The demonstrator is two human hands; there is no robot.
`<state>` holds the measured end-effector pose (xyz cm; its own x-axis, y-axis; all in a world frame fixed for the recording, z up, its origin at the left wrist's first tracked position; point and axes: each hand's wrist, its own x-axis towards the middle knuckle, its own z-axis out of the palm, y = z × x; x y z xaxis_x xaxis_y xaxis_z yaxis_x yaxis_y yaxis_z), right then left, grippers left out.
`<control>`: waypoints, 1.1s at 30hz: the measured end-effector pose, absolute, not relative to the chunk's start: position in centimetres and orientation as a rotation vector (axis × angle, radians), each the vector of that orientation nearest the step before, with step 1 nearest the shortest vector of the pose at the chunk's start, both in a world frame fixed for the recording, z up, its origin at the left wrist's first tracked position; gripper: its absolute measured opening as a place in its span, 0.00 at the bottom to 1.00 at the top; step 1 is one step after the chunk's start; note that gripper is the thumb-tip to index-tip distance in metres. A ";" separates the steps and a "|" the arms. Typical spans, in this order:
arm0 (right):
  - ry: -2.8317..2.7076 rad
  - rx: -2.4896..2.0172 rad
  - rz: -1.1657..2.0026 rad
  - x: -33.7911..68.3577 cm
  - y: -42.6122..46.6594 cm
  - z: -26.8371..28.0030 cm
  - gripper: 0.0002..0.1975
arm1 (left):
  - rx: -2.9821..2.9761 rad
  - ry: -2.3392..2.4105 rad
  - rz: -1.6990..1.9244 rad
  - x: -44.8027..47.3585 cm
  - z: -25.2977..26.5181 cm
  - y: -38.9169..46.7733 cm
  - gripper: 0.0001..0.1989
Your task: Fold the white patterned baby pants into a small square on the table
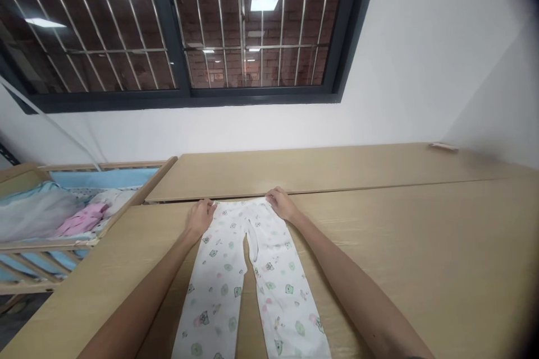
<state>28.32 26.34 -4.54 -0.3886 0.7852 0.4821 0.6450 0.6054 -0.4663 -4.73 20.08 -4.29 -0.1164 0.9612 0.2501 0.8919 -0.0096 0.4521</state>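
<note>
A pair of white children's pants (227,258) with green and pink printed figures lies flat on the tan tabletop (379,247), waistband toward the wall and legs running toward me. At the left end of the waistband, my left hand (201,217) is closed with its fingers pinching the cloth. My right hand (281,203) grips the waistband's other corner the same way. Between them the waistband is stretched fairly straight. The lower ends of both legs run out of the picture.
To the left stands a wooden crib (126,210) with blue lining, a pale blanket (37,213) and a pink cloth (82,220). Behind the table are a white wall (252,129) and a barred window (261,95). A narrow gap (357,189) crosses the tabletop near the back.
</note>
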 end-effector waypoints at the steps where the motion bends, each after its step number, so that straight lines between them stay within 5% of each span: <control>1: -2.143 -1.120 0.281 28.3 26.3 -4.6 0.07 | 1.990 2.103 0.796 -4.8 -4.3 20.1 0.10; 15: -2.055 -1.197 0.148 28.0 25.3 -3.8 0.09 | 1.747 2.357 0.986 -11.2 -2.7 22.4 0.16; 21: -2.056 -1.229 0.034 27.6 24.7 -3.4 0.10 | 1.479 2.667 0.787 -19.1 0.0 23.9 0.25; 33: -1.825 -1.301 0.060 28.0 24.9 -3.2 0.09 | 1.529 2.572 0.574 -25.5 -1.9 26.9 0.24</control>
